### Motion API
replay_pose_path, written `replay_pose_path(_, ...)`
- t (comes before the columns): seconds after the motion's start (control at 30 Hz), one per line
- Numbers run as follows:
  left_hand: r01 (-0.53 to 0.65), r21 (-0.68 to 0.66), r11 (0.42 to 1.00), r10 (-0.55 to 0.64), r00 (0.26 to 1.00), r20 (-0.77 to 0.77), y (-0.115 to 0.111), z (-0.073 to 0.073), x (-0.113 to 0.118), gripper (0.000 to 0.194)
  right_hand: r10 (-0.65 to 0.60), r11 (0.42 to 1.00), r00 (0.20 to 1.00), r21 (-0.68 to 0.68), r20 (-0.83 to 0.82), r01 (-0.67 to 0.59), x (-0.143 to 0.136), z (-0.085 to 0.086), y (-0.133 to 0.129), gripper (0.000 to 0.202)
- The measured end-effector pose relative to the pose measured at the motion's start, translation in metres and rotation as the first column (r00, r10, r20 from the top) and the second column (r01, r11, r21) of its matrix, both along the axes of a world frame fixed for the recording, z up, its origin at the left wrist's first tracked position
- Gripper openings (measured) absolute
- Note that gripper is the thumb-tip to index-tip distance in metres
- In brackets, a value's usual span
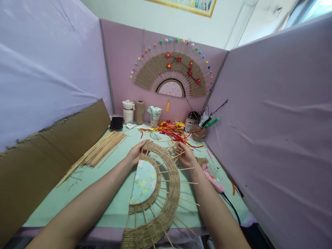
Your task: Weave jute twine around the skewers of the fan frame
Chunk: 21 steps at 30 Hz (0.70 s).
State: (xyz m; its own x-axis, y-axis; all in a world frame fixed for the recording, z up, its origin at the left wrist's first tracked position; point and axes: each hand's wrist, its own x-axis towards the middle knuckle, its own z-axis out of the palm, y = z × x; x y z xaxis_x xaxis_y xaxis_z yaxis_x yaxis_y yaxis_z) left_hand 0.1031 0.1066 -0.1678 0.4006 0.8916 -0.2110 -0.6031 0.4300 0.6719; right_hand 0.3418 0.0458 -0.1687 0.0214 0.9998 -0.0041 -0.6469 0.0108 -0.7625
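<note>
A half-round fan [174, 183] of woven twine on thin wooden sticks stands tilted in front of me. Its inner half-circle is pale blue cloth [145, 181] with a yellow-green pattern. At the far upper end of the woven band, my left hand [136, 152] is closed on the fan. Beyond the outer edge, my right hand [185, 154] has its fingers curled together at a loose bundle of twine [171, 148], close to the stick tips. Its fingertips are partly hidden, but they appear to pinch the twine. The fan's lower end runs past the bottom of the view.
Wooden sticks [103, 148] lie left beside a cardboard panel [77, 128]. Coloured pipe cleaners [172, 130] spread at the back, near a jar [128, 111] and a pot of tools [199, 133]. A pink corded glue gun [214, 181] lies right. A finished fan [150, 71] hangs behind.
</note>
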Motion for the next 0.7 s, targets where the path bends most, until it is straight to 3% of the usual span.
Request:
replay_pose_path(0.33, 0.013, 0.032, 0.999, -0.011, 0.998, -0.056, -0.005, 0.002, 0.004, 0.015, -0.290, 0.956, 0.927, 0.125, 0.239, 0.267, 0.005, 0.004, 0.000, 0.016)
replay_pose_path(0.43, 0.004, 0.006, 1.000, -0.004, 0.998, -0.057, -0.008, 0.007, 0.003, 0.017, -0.222, 0.974, 0.950, 0.090, 0.217, 0.207, 0.006, 0.005, -0.002, 0.015)
replay_pose_path(0.53, 0.009, -0.055, 0.998, -0.011, 0.999, -0.036, -0.010, 0.013, 0.001, 0.017, -0.061, 0.998, 0.988, 0.002, 0.144, 0.061, 0.009, 0.006, -0.005, 0.012)
replay_pose_path(0.7, 0.031, -0.089, 0.996, -0.029, 0.999, 0.023, -0.011, 0.021, -0.008, 0.018, 0.172, 0.983, 0.979, -0.084, 0.106, -0.163, 0.011, 0.006, -0.011, 0.014)
